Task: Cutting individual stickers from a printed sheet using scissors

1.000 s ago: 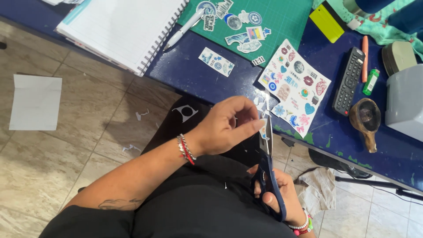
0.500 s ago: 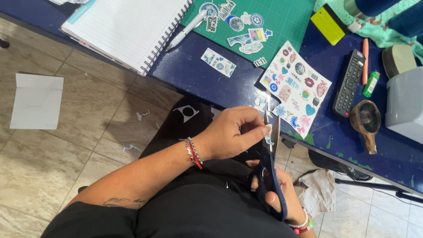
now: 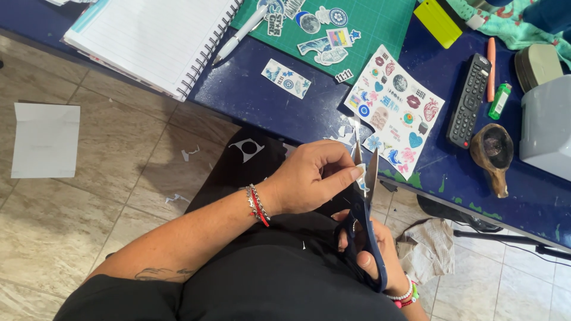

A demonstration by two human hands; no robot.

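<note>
The left hand pinches a small sticker cutout in a closed grip, off the near edge of the blue surface, over the lap. The right hand has its grip closed through the dark scissors handles, blades parted around the cutout. The sticker sheet lies at 1 o'clock, near that edge. Open floor lies at 9 o'clock.

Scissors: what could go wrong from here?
1. The left hand pinches a small sticker right at the open scissors worked by the right hand; the fingertips could get nicked.
2. The piece is tiny, so the cut may stray into the print.
3. Offcuts may drop to the floor, where scraps already lie.
</note>
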